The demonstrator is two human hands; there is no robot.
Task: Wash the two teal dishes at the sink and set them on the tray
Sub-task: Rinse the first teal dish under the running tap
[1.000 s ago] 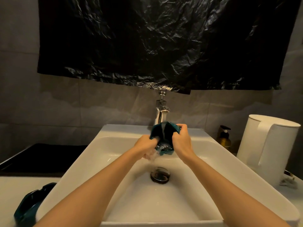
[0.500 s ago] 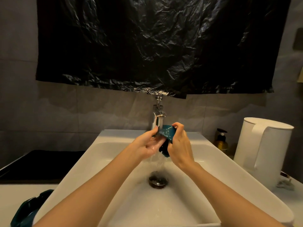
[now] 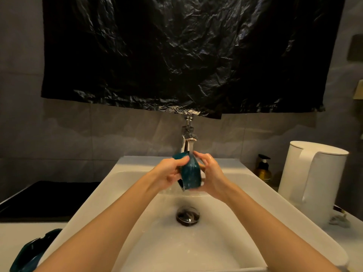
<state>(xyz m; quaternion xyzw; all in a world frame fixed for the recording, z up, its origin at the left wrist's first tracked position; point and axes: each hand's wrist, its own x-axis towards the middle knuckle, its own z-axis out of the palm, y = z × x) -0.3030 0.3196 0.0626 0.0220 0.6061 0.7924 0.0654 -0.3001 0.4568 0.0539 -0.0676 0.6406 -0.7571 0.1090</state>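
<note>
Right then, both hands were up over the sink point(image 3: 121, 185), just below the tap point(image 3: 188, 143). The left hand point(image 3: 170, 173) was closed on a teal dish point(image 3: 191, 174), with its thumb pressed on the top edge and its fingers curled behind. The dish stood on its edge, tipped up between the two hands. The right hand point(image 3: 211, 173) was just beside it on the other side. Its palm touched the dish low down, but its fingers were spread and loose, not wrapped around it. Water shone on both hands. Below the hands was the dark drain point(image 3: 188, 215), in wet white sink. The other teal dish point(image 3: 29, 252) lay far down and to the left of the left arm, on the counter by the sink's edge. A dark tray point(image 3: 45, 199) sat well off to the left. Well off to the right of the right hand stood a white kettle point(image 3: 312, 183) and a small soap bottle point(image 3: 263, 169).
</note>
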